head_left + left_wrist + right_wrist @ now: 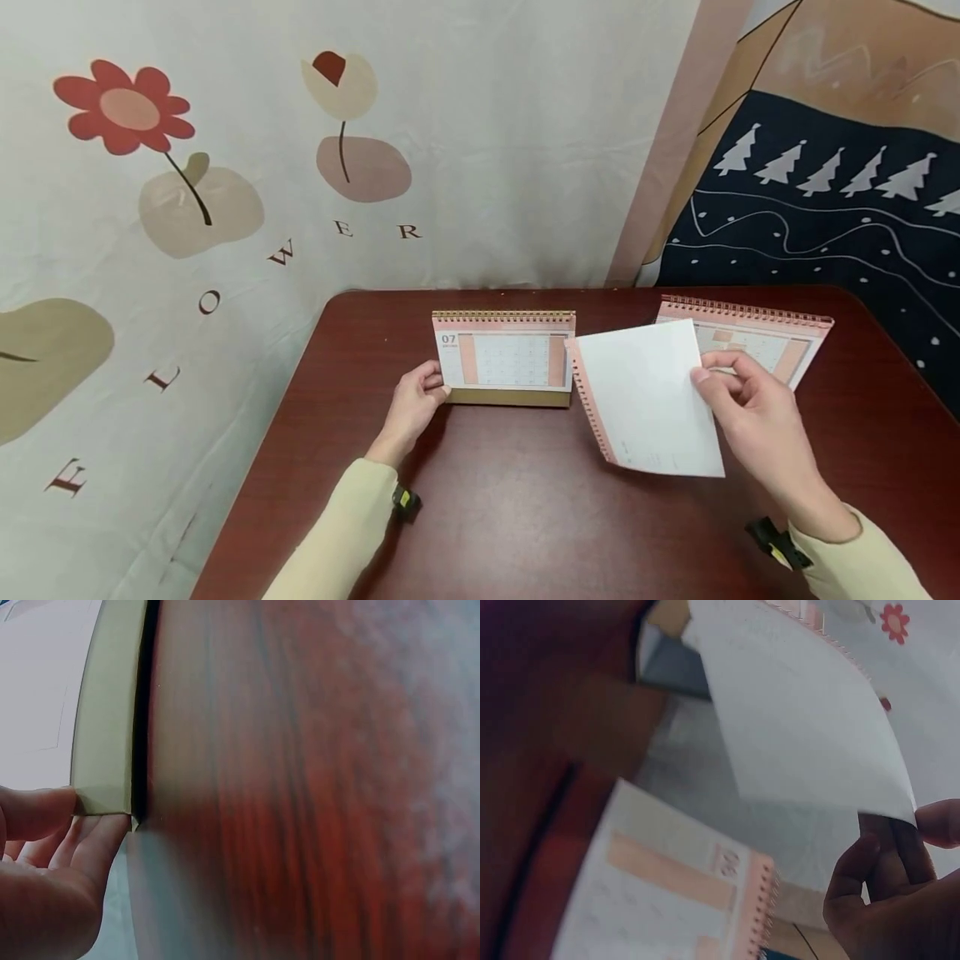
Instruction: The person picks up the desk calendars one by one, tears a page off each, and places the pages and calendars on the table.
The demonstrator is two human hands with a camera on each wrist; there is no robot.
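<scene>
A spiral-bound desk calendar (510, 358) with a page marked 07 stands upright on its tan base (109, 712). My left hand (415, 400) pinches the base's lower left corner, thumb on the front and fingers behind. In my right hand (757, 417), thumb and fingers pinch the edge of a loose calendar page (648, 400), mostly white with a pink punched strip (588, 404) along its far side. The page hangs in the air, slightly bowed. Behind it stands a second desk calendar (765, 342), partly hidden by the page and my right hand.
Both calendars stand toward the back of a dark red wooden table (495, 517). A pale curtain with flower prints (510, 150) hangs behind, and a dark cloth with white trees (825, 217) is at the right. Each wrist wears a black strap (778, 543).
</scene>
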